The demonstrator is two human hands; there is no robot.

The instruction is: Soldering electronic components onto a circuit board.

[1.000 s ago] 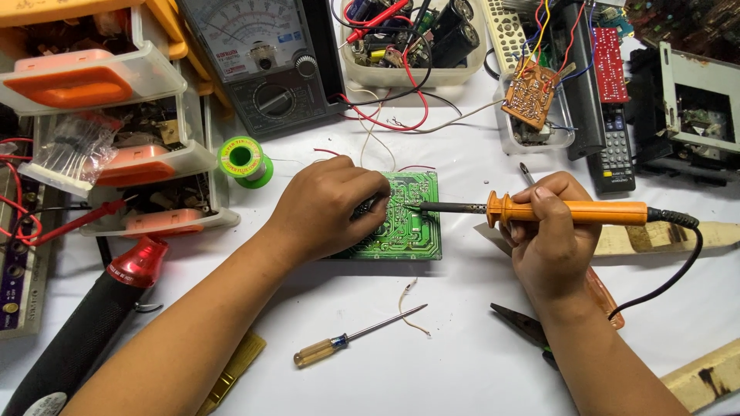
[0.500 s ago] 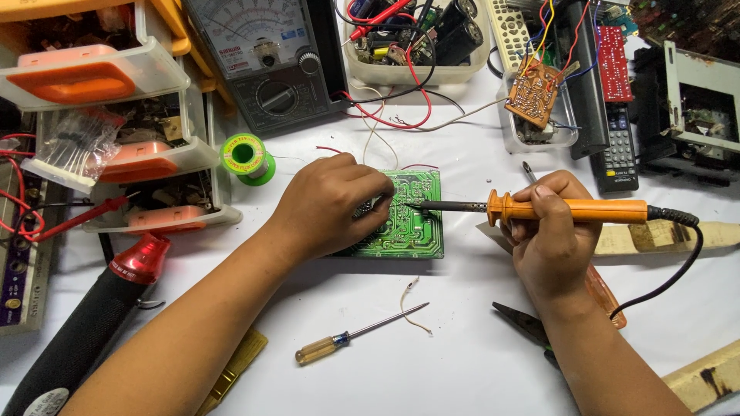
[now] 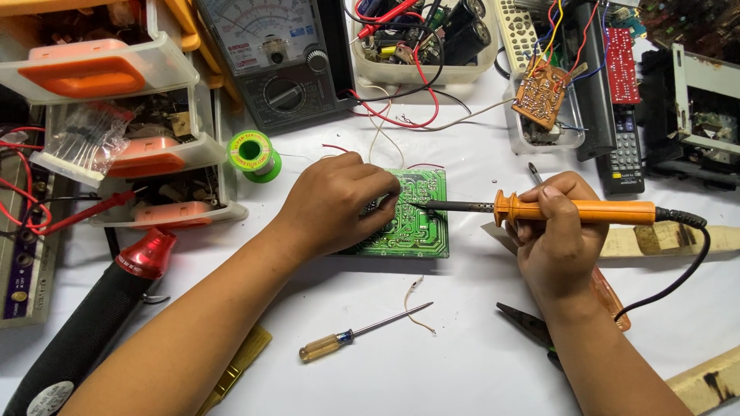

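Observation:
A green circuit board lies flat on the white table. My left hand rests on the board's left part, fingers curled, and seems to pinch thin solder wire near the tip. My right hand grips an orange-handled soldering iron, held level. Its dark tip touches the board near the upper middle. A black cord runs from the iron's handle to the right.
A green solder spool sits left of the board. An analog multimeter and parts drawers stand at the back left. A small screwdriver, pliers, a black-red tool, a brown board and remotes lie around.
Both hands stay in nearly the same place. The iron's tip remains on the board with only a slight shift.

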